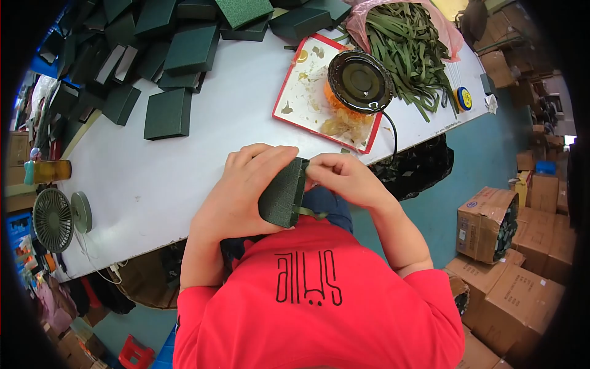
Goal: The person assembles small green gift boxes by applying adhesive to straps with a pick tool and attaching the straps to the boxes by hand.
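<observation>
A small dark green box (pixel 283 195) with a textured surface is held tilted just off the table's front edge, above my lap. My left hand (pixel 246 190) wraps round it, thumb below and fingers over the top. At the box's upper right edge, my right hand (pixel 344 175) is closed in a pinch; its fingertips touch the edge, and what lies between them is hidden. A short green ribbon end (pixel 312 213) sticks out from the box's lower right side.
Many green boxes (pixel 167 115) are heaped at the table's back left. A red-edged tray (pixel 301 92) carries a black-topped pot (pixel 360 81) with a cable. Green ribbons (pixel 409 46) lie in a pink bag behind it. A fan (pixel 53 219) stands left; cartons (pixel 485 224) are stacked right.
</observation>
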